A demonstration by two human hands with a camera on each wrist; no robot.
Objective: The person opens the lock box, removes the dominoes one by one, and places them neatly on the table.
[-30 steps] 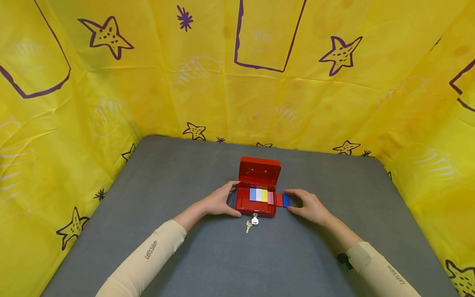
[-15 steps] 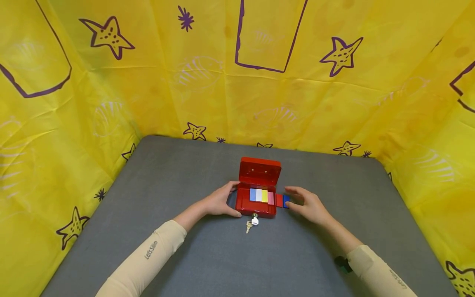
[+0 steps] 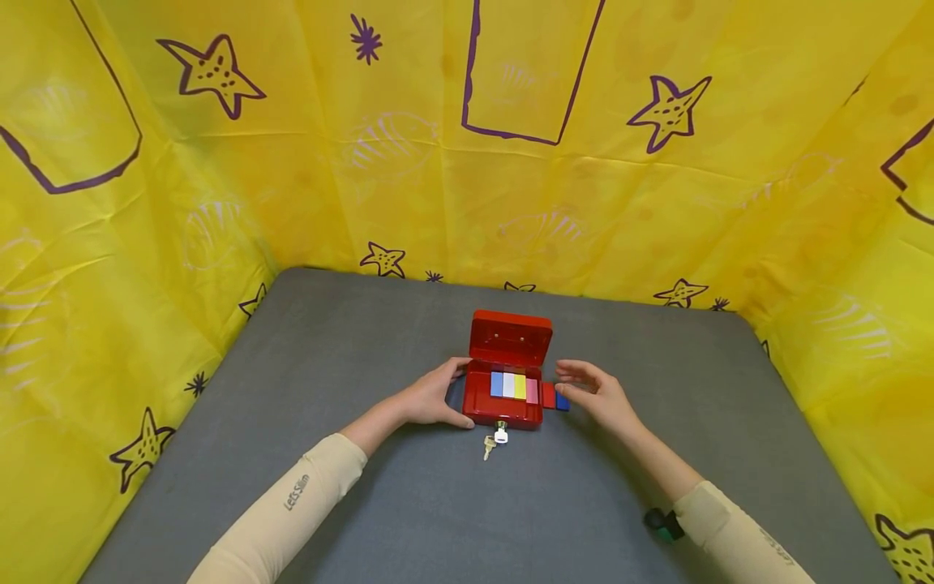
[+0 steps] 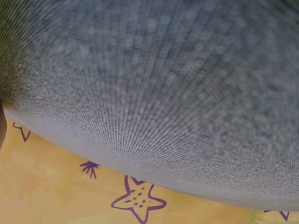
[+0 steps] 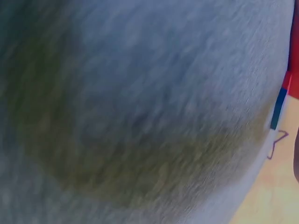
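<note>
A small red cash box (image 3: 477, 403) stands on the table with its lid (image 3: 510, 337) raised. My left hand (image 3: 429, 397) holds its left side, thumb at the front corner and fingers at the back. Blue, white, yellow and pink blocks (image 3: 514, 385) form a row in the box. A red block (image 3: 549, 395) and a dark blue block (image 3: 562, 402) continue the row past the right wall. Just over the dark blue block, my right hand (image 3: 604, 401) has its fingers extended and grips nothing. In the right wrist view, the dark blue block (image 5: 279, 108) shows at the edge.
One key (image 3: 501, 435) sits in the front lock, and a second key (image 3: 489, 447) hangs beside it. A grey cloth covers the table (image 3: 452, 519). Yellow patterned fabric (image 3: 409, 186) walls in the back and sides.
My right hand has let go of the dark blue block. It has risen slightly and shifted left, its fingers now off the block. The left hand stays on the cash box.
</note>
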